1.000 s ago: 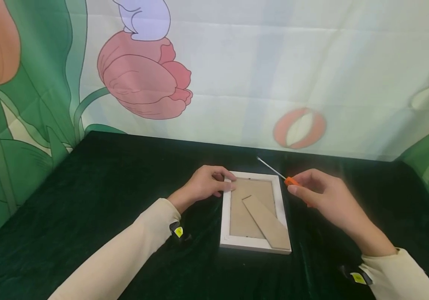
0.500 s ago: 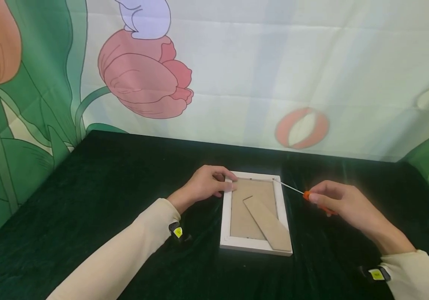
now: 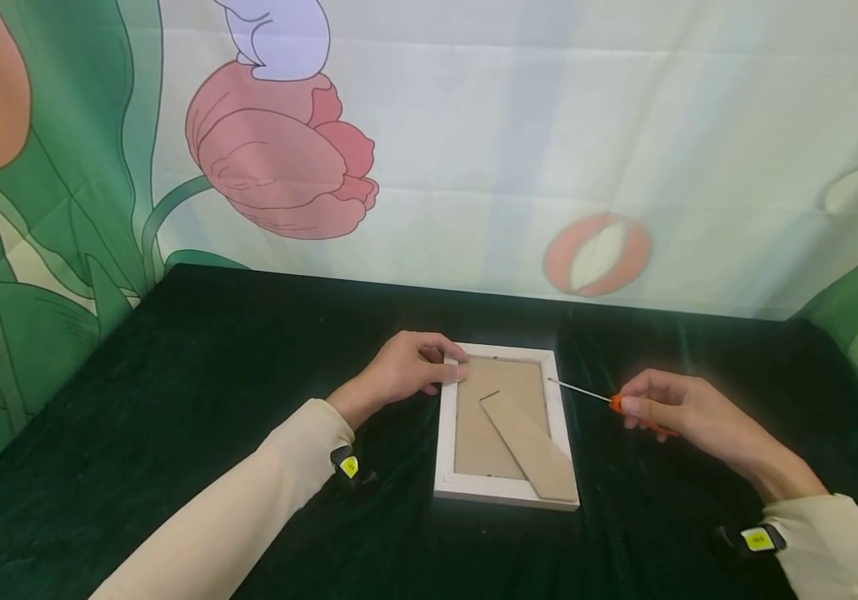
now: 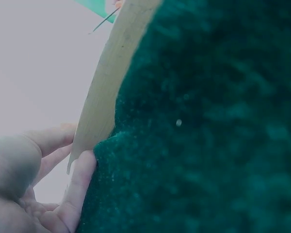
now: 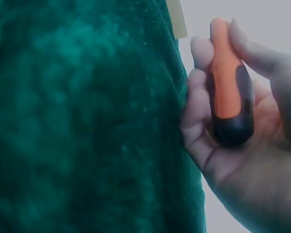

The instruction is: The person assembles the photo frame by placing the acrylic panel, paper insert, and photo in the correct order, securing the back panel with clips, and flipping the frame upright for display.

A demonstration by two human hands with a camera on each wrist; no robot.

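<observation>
A white picture frame lies face down, its beige backing board upward and a slanted easel stand across the lower right. My left hand grips its upper left corner, the thumb over the white border; the left wrist view shows a fingertip at the frame's pale side. Between thumb and fingers, my right hand holds a screwdriver by its orange and black handle. The thin metal shaft points left, its tip over the inner edge of the right border.
Dark green velvet cloth covers the table. Behind it hangs a printed backdrop with tulips and a pale animal. Small dark metal tabs show along the backing's edges. Each cream sleeve has a black wrist device.
The right hand has moved right and toward me, bringing the screwdriver tip from beyond the frame to its upper right corner, then down along the right border. The left hand keeps its hold.
</observation>
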